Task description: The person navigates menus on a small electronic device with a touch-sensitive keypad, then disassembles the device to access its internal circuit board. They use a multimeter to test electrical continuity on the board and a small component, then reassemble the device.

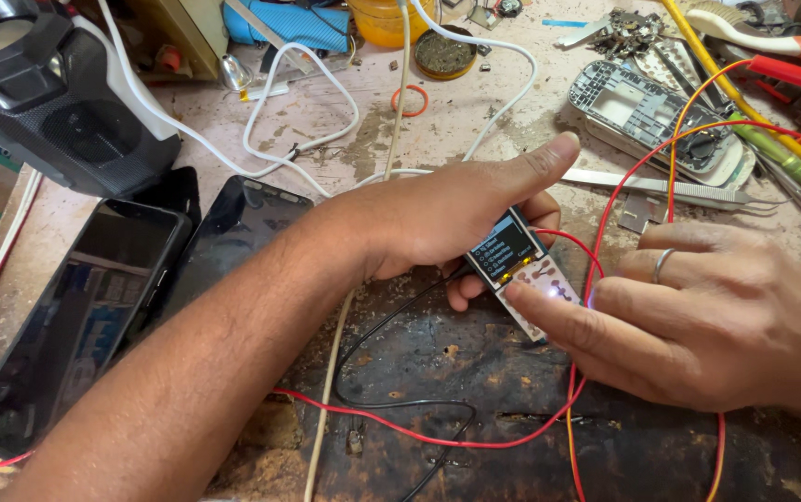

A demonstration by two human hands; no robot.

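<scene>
Head view, looking down on a cluttered repair bench: two hands work on one small keypad phone (523,270) with its case off. The left hand (447,218) comes in from the lower left and pinches the phone near its screen end, thumb stretched out along the top edge and fingers curled beneath, one fingertip (464,293) showing under the body. The right hand (698,321) enters from the right, wears one ring, and presses its index fingertip (518,296) onto the keypad just below the lit screen; its other fingers are loosely spread and grip nothing. The phone sits near the middle of the bench, over a dark worn mat (512,409). Its long axis runs diagonally, screen end toward the upper left, keypad end toward the lower right.

Two dark smartphones lie face up at the left: one (71,325) nearer the edge, the other (233,228) just beside it, partly under the left forearm. One stripped phone frame (647,116) rests at the upper right, with one pair of metal tweezers (670,189) below it. A red wire (419,432) loops across the mat; a black wire (391,402) curls near it. White cables (303,144) trail over the upper bench. One black speaker-like device (47,93) stands at the upper left.
</scene>
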